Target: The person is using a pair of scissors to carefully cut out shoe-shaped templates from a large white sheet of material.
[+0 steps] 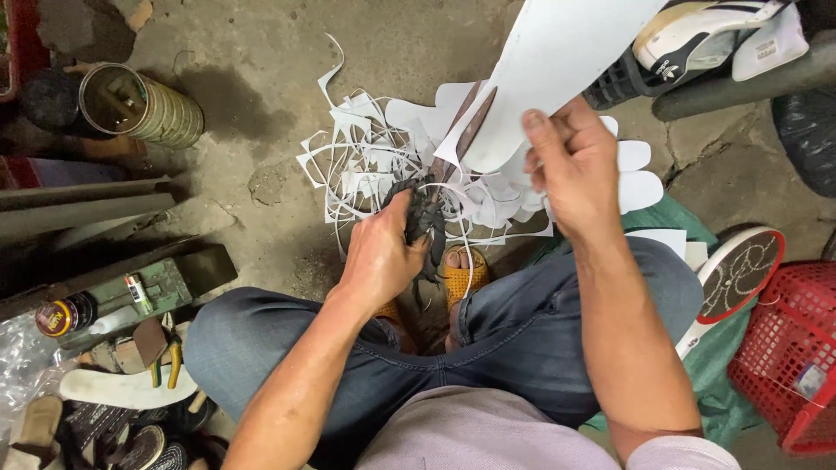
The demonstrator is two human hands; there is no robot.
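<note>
Head view: closest in, pale ribbed shirt hem point(470, 431) and blue denim knees point(522, 322), person seated low over a rough concrete floor point(261, 61). Left hand point(383, 252) clenched tight around the dark wrapped handles of a big pair of scissors point(440, 178); blades part open, biting into the edge of a white sheet point(557, 61). Right hand point(575, 170) pinches that sheet, thumb on top, fingers curled under, holding it up tilted over the floor. Sheet looks thin, stiff, smooth, with a curved cut edge. Below the blades, a heap of white offcuts point(374, 161): thin curly strips plus rounded sole-shaped pieces. Orange perforated sandal point(461, 274) between the knees. Left side: open metal can point(139, 104) lying on its side, green metal box point(165, 283), yellow-handled pliers point(172, 361). Right side: red plastic mesh basket point(788, 348), round red-rimmed mesh racket point(738, 271), white sneaker point(705, 30) up top.
</note>
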